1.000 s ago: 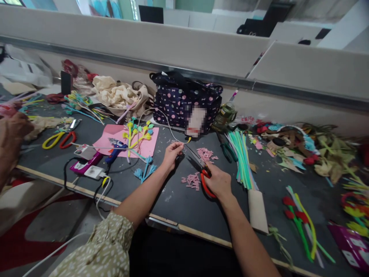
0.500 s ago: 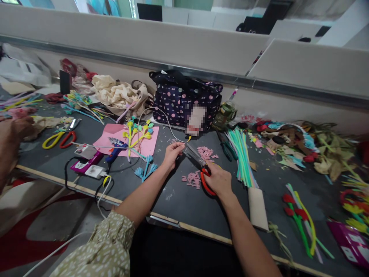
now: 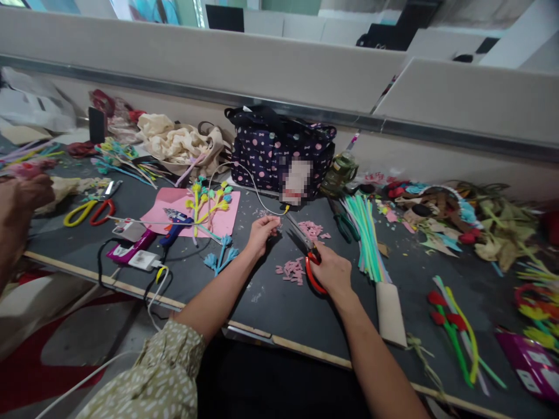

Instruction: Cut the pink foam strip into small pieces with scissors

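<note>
My right hand (image 3: 332,271) grips red-handled scissors (image 3: 305,250), blades parted and pointing up-left over the dark table (image 3: 279,302). My left hand (image 3: 261,233) is pinched closed on something small I cannot make out, close to the blade tips. A pile of small pink cut pieces (image 3: 290,271) lies between the hands, and another pink pile (image 3: 311,229) sits just beyond the blades. A thin white cord with a yellow end (image 3: 286,210) lies by my left fingers.
A dotted dark bag (image 3: 279,152) stands behind. Pink paper with pipe-cleaner flowers (image 3: 205,205), a glue gun (image 3: 174,228), green pipe cleaners (image 3: 364,235), a cardboard tube (image 3: 389,313) and yellow-red scissors (image 3: 89,210) lie around. Another person's hand (image 3: 20,201) is far left.
The scissor blades closed near my left fingers half a second ago and have parted again; my right hand shifted slightly. My left hand stays put.
</note>
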The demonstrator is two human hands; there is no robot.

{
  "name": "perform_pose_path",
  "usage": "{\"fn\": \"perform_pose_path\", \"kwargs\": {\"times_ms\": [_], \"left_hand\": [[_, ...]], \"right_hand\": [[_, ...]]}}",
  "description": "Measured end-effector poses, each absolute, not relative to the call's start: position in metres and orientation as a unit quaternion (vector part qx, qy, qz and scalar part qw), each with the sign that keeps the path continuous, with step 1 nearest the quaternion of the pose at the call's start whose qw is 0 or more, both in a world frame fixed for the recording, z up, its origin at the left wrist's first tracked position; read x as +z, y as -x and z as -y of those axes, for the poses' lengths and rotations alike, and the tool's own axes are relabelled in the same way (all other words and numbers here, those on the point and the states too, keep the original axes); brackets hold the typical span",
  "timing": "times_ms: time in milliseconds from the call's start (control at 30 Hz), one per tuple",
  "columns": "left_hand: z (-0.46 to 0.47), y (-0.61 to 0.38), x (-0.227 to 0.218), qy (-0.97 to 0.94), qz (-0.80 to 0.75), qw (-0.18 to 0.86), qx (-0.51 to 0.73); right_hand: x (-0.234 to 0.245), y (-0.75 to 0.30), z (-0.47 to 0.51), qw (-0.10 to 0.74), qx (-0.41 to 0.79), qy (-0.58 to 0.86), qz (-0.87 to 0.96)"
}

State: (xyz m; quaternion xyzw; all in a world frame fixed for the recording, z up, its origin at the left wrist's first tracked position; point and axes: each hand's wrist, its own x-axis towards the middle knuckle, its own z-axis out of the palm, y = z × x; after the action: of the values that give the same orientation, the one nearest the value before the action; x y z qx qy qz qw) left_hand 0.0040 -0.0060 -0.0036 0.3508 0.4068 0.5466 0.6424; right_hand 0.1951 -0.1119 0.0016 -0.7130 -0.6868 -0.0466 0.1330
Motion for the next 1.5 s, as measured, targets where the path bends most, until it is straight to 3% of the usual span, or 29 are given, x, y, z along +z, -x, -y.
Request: {"fn": "perform_pose_path", "kwargs": {"times_ms": [433,1500], "left_hand": [[0.0032,-0.0031,-0.0058,-0.318,-0.374,0.676,0.550],[0.0040,-0.0050,-0.0079,-0.307,-0.348,0.699,0.544]], "right_hand": [[-0.0036,-0.1946,0.1118,0.181,-0.037,0.660,0.728],[-0.0050,-0.1924,0.1140,0.153,-0.031,0.645,0.748]]}}
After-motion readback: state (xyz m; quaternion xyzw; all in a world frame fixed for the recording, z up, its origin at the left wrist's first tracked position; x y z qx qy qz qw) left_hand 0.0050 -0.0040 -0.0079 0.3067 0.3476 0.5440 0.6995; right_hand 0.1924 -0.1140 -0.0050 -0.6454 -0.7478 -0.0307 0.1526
